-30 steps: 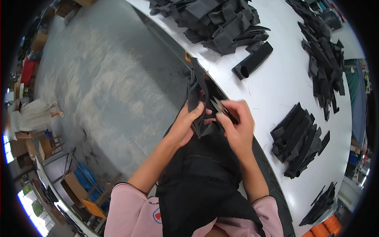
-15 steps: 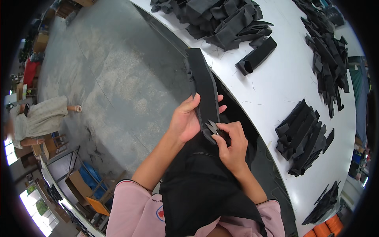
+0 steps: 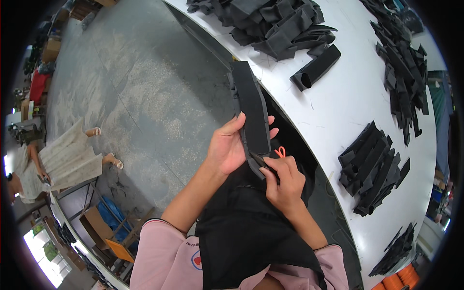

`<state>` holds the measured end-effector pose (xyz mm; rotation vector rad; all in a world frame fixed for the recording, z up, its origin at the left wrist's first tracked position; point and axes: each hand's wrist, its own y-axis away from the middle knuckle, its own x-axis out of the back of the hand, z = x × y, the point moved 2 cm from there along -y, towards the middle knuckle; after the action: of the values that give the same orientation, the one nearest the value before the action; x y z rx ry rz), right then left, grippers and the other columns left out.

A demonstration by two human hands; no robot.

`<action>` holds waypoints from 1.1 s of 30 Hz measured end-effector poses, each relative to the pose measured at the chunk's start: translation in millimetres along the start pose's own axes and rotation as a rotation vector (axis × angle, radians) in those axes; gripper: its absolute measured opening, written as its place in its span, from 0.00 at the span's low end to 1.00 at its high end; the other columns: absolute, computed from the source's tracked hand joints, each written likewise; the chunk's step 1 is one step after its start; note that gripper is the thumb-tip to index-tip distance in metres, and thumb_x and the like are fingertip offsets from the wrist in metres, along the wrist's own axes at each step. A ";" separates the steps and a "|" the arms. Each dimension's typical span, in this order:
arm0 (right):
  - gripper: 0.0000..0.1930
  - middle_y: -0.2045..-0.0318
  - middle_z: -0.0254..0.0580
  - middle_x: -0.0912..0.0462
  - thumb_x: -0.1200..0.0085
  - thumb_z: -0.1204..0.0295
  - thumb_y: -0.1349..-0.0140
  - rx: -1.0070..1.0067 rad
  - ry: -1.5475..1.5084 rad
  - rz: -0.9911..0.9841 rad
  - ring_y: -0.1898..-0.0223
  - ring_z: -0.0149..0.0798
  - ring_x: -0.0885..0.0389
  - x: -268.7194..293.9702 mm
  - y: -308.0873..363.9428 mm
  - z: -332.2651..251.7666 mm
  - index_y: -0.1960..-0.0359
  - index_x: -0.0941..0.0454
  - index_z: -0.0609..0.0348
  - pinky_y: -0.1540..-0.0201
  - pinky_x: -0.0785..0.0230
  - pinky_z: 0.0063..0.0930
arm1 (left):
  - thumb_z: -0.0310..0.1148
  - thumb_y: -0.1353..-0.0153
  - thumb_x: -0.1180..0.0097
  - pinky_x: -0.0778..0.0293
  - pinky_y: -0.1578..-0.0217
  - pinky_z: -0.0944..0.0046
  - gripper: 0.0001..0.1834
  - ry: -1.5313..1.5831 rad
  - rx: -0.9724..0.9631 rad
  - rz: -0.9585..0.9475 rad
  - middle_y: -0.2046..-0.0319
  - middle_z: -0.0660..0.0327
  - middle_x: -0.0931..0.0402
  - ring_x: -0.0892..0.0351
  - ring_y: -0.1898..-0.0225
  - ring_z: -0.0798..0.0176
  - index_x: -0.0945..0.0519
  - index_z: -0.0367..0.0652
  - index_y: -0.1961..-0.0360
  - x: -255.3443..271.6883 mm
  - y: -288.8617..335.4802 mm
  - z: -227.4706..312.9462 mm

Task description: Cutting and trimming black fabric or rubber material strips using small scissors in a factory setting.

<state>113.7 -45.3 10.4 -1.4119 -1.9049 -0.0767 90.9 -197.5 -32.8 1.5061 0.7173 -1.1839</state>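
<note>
My left hand (image 3: 231, 145) is closed around a long black fabric strip (image 3: 253, 111), thumb on its near face and fingertips showing past its right edge. The strip stands out away from me, its lower end above my black apron (image 3: 241, 212). In my right hand (image 3: 284, 181) is a pair of thread snips (image 3: 258, 157), pinched between thumb and fingers. Their blades lie at the lower end of the strip, and an orange loop (image 3: 280, 152) sticks up behind my fingers. Whether the blades touch a thread is too small to make out.
On the white table (image 3: 333, 116) to my right lie a large heap of black fabric pieces (image 3: 270, 24), a single folded black piece (image 3: 316, 67) and more stacks (image 3: 371, 169). Orange spools (image 3: 401, 279) sit at the lower right. A person in a pale dress (image 3: 67, 154) walks at the left.
The snips' blades have come together and now lie against the strip's lower end; the orange loop has come into view. The person at the left has stepped further into view.
</note>
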 end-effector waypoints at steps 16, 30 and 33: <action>0.11 0.73 0.45 0.26 0.40 0.82 0.54 -0.235 -0.141 0.017 0.73 0.45 0.26 13.7 -15.3 7.8 0.67 0.24 0.61 0.68 0.31 0.32 | 0.36 0.38 0.55 0.39 0.40 0.45 0.25 -0.137 0.029 0.007 0.44 0.38 0.36 0.38 0.41 0.39 0.34 0.28 0.44 -3.0 5.4 -3.4; 0.11 0.77 0.39 0.28 0.38 0.80 0.57 0.029 0.063 0.130 0.77 0.40 0.27 -0.5 -24.1 14.9 0.68 0.21 0.59 0.76 0.35 0.28 | 0.37 0.37 0.56 0.36 0.42 0.50 0.27 -0.057 0.091 0.024 0.46 0.40 0.34 0.31 0.44 0.46 0.37 0.27 0.43 -0.8 5.5 -15.0; 0.11 0.77 0.39 0.28 0.38 0.80 0.56 -0.006 -0.003 0.197 0.77 0.40 0.27 4.3 -16.3 11.2 0.69 0.21 0.60 0.77 0.35 0.28 | 0.38 0.36 0.56 0.36 0.42 0.50 0.26 -0.232 0.023 0.115 0.46 0.42 0.33 0.31 0.45 0.48 0.37 0.28 0.43 -3.4 5.7 -15.4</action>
<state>93.7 -43.1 10.9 -1.5971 -1.7594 0.0143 99.6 -184.1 -28.0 1.3815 0.4572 -1.2568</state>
